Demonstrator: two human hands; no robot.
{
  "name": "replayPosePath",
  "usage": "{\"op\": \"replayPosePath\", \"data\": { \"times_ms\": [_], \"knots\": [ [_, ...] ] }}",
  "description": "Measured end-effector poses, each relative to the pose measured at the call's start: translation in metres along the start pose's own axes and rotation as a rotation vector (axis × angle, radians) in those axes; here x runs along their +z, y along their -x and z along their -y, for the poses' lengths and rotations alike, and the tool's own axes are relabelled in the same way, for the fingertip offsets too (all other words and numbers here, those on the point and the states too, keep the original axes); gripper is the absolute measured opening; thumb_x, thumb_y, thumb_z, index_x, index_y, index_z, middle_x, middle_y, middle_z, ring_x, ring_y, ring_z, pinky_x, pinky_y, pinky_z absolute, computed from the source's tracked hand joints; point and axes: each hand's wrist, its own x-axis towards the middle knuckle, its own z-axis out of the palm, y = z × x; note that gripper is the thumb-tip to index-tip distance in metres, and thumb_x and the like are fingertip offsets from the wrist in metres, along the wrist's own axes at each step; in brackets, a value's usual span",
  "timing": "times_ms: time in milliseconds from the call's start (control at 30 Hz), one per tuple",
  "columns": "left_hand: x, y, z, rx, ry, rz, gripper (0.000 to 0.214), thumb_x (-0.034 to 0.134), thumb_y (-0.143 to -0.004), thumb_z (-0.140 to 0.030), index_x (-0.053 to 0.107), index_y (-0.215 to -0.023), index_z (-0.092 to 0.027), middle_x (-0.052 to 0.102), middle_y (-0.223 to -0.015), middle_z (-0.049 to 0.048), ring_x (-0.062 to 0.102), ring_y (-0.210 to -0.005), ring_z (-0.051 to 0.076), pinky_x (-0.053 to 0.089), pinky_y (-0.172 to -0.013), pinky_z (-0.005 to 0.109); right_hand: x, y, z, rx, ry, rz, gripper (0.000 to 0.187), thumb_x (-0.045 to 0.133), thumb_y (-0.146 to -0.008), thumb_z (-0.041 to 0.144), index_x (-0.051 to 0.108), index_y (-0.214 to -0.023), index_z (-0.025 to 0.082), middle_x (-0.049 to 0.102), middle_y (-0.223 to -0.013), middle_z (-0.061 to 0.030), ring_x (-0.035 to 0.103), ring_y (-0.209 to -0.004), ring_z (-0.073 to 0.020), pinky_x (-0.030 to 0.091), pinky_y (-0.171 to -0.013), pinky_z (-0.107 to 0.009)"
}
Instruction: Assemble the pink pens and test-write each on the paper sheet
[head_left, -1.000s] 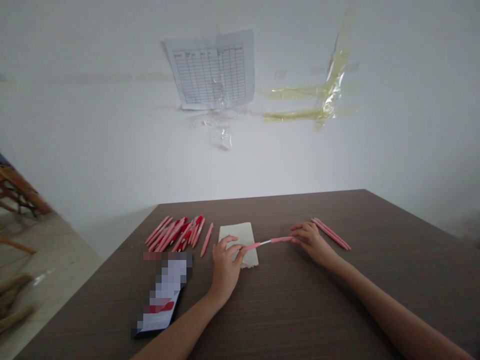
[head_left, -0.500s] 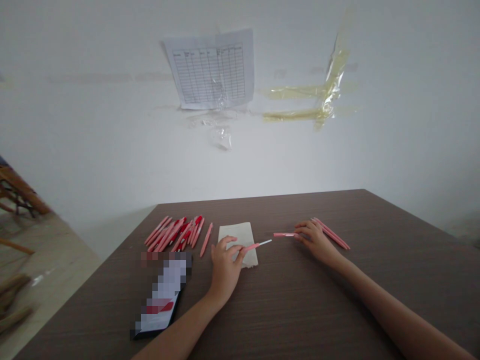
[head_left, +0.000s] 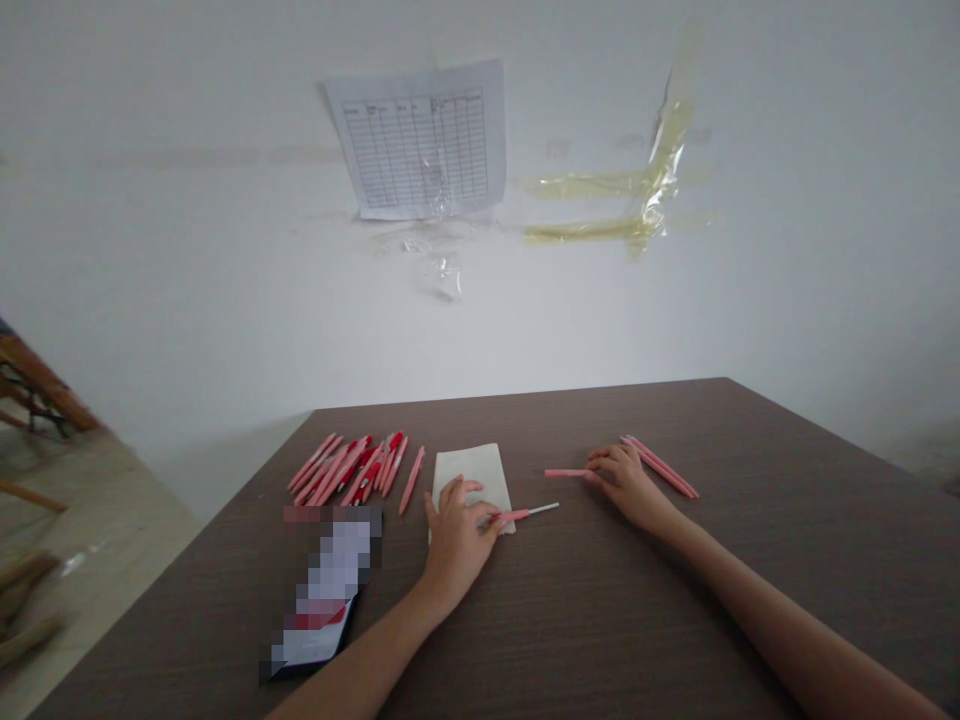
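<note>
Pieces of a slim pink pen sit in your two hands, one in each. Your left hand [head_left: 459, 535] pinches the pink pen section [head_left: 514, 516] between thumb and forefinger, closed on one end of it, and the white refill [head_left: 544, 508] sticks out from its other end, pointing right and slightly away from you. Your right hand [head_left: 624, 485] has its fingertips closed on the right end of the pink barrel tube [head_left: 564, 473]; the tube's free end points left, a little farther from you than the refill's tip and apart from it. You hold the left hand back up over the cream paper [head_left: 487, 462], its other fingers loosely spread, the forearm slanting in from below. Your right forearm reaches in from the lower right, hand low over the brown table [head_left: 562, 620]; you cannot tell whether it touches. Two pink pens [head_left: 664, 470] lie just beyond that hand, a single pen [head_left: 412, 482] left of the paper, and the pen pile [head_left: 349, 470] farther left.
</note>
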Motion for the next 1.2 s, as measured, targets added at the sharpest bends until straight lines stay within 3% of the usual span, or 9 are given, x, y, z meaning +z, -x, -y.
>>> {"op": "replayPosePath", "data": {
  "times_ms": [800,1200],
  "knots": [
    [-0.002,0.001,0.000,0.034,0.047,-0.035,0.009,0.077,-0.076,-0.029,0.077,-0.085,-0.028,0.065,-0.121,0.0085,0.051,-0.124,0.034,0.024,-0.106,0.073,0.000,-0.001,0.012,-0.013,-0.142,-0.006,0.024,0.053,-0.095,0.039,0.071,-0.095,0.022,0.065,-0.105,-0.0110,0.053,-0.106,-0.0275,0.042,-0.098,-0.050],
    [0.001,0.001,0.001,0.158,0.076,-0.092,0.011,0.078,-0.074,-0.024,0.077,-0.085,-0.029,0.066,-0.116,0.0073,0.052,-0.124,0.033,0.024,-0.110,0.069,-0.016,-0.002,0.042,-0.137,-0.256,0.205,0.015,0.058,-0.093,0.032,0.071,-0.099,0.026,0.060,-0.116,-0.0094,0.047,-0.118,-0.0268,0.040,-0.103,-0.048]
  ]
}}
